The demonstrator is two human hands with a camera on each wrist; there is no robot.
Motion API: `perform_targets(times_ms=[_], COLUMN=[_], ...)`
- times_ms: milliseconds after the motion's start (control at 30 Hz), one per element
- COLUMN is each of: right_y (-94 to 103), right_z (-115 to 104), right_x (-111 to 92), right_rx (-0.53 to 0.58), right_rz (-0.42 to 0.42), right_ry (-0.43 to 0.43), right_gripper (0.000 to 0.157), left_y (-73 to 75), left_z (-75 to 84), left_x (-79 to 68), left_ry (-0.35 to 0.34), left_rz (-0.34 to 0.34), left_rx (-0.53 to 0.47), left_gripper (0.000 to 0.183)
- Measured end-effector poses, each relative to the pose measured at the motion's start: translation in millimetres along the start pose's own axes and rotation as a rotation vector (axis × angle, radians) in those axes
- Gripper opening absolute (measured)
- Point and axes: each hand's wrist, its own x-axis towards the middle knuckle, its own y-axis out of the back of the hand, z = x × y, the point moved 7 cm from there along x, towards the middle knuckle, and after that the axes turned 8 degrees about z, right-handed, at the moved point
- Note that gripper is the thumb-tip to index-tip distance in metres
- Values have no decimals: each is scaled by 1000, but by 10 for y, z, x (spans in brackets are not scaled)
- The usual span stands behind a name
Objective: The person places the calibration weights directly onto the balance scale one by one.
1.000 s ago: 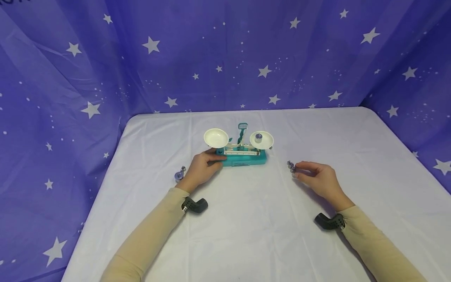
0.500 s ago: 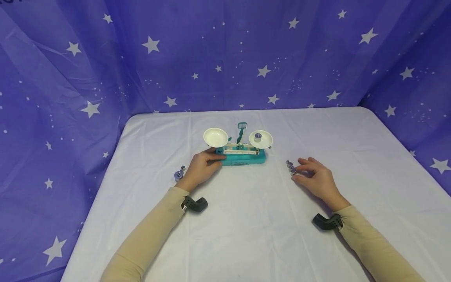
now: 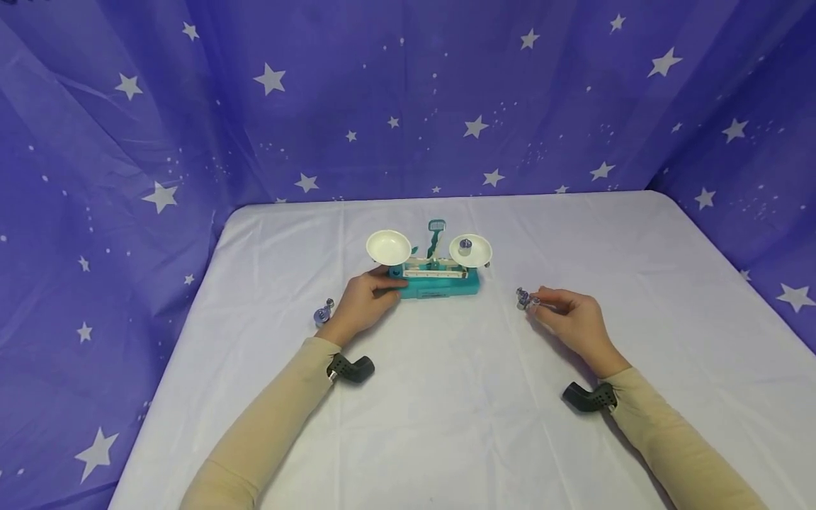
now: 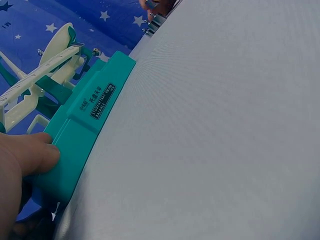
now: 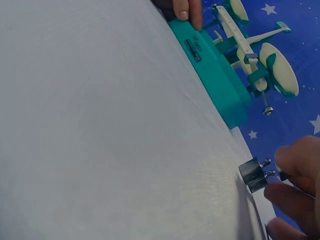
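Note:
A green balance scale (image 3: 440, 285) with two white pans stands on the table. My left hand (image 3: 365, 304) grips the left end of its base, thumb on the front face in the left wrist view. One metal weight (image 3: 465, 247) sits on the scale's right pan (image 3: 482, 256). To the right of the scale, my right hand (image 3: 576, 326) pinches a small metal weight (image 5: 282, 173) between thumb and finger, mostly hidden by the fingertips in the right wrist view. Right beside those fingertips, more knobbed metal weights (image 5: 253, 174) stand upright on the cloth.
Two more metal weights, a larger one (image 3: 321, 316) and a small one (image 3: 329, 303), stand left of my left wrist. A white cloth (image 3: 433, 411) covers the table. Behind hangs a purple curtain (image 3: 370, 64) with stars.
My right fingers were spread around the row of weights half a second ago; now they have closed on one weight and drawn it slightly aside. The left hand stays on the scale.

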Motion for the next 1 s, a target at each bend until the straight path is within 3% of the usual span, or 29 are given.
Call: perform_targets(times_ms=[267,433,733,1000], right_y=[75,158,199,206], right_z=[39,11,-229,-443], right_x=[54,123,243,405], right_rx=[190,304,590,636], right_rz=[-42,-74,-164,-187], right_ry=[-126,-151,-164,-156], right_gripper=[35,39,20,21], left_y=[15,34,27,-10], left_z=[-7,13,-14,-14], left_x=[-5,-3,-18,2], left_ry=[0,-14,0,-13], left_rz=[8,17,6,2], left_rx=[-6,-5,3,-7], left_gripper=[24,24,25,24])
